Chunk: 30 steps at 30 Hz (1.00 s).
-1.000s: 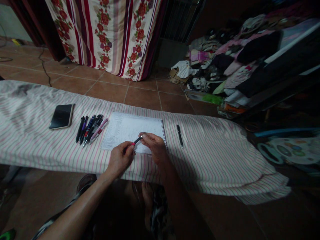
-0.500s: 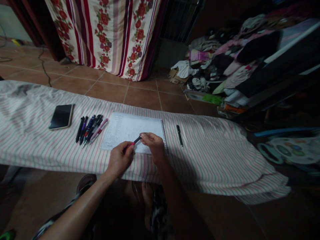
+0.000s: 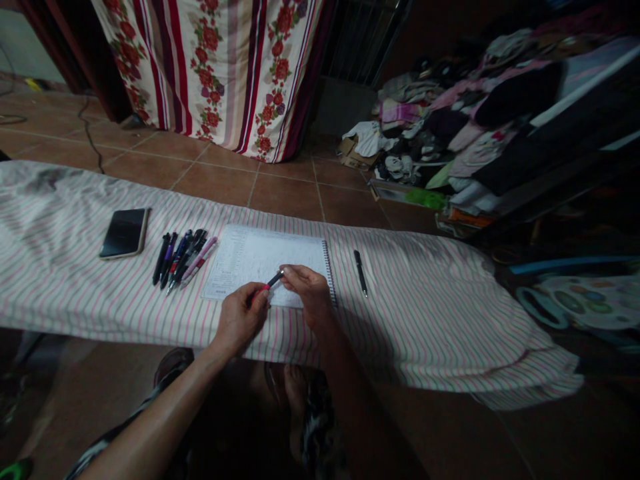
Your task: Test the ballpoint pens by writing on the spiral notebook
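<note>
My left hand is closed around the red part of a pen, whose dark end points up and to the right. At that dark end the fingertips of my right hand pinch the tip. Both hands are above the lower part of a spiral notebook with writing on its page. To the left of the notebook lies a bunch of several pens, dark, purple and pink. A single black pen rests on the cloth to the right of the notebook's spiral.
A striped cloth covers the long low surface. A phone or small tablet lies left of the pens. Beyond are a tiled floor, a floral curtain and a heap of clothes. My feet are below the near edge.
Both hands stay at nearly the same spot with the pen between them. A little more of the pen's red part shows at my left fingers. The objects on the cloth have not moved.
</note>
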Available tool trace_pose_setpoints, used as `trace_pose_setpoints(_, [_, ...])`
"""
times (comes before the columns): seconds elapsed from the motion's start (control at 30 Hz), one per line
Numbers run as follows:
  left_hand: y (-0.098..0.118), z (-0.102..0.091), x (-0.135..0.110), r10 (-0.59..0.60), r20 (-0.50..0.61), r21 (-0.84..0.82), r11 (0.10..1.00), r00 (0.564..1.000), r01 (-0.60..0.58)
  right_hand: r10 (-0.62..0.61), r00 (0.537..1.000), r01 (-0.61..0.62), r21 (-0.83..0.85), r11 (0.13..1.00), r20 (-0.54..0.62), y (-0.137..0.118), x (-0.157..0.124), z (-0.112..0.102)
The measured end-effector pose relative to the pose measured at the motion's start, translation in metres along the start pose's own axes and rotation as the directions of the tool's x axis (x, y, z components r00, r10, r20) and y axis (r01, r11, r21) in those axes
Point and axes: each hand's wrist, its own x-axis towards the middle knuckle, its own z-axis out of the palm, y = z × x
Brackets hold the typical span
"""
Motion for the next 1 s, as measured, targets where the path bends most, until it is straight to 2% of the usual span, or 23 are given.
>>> trace_pose_setpoints(0.33, [0.0025,-0.0002,-0.0009,0.002,0.009,-0.009,1.000,1.000,-0.001,0.030,0.999,-0.030,0.032,0.999,0.020,-0.0042,-0.0043,0.0016])
trace_pose_setpoints(0.57, [0.0018,-0.0010,-0.0004,-0.019,0.016,-0.005,1.000,1.000,0.019,-0.019,1.000,0.019,0.006,1.000,0.013,-0.0013,-0.0023,0.0015])
trace_pose_setpoints(0.7, [-0.0004,-0.0011,0.0003,-0.021,0.015,-0.010,1.000,1.000,0.021,-0.017,1.000,0.017,-0.034,0.999,0.003,-0.0006,-0.0014,0.0022])
trace_pose_setpoints(1.0, [0.0003,-0.0003,0.0010,0.008,-0.013,0.029,1.000,1.000,-0.007,-0.008,1.000,0.008,-0.003,1.000,0.010,-0.0008,-0.0018,0.0035])
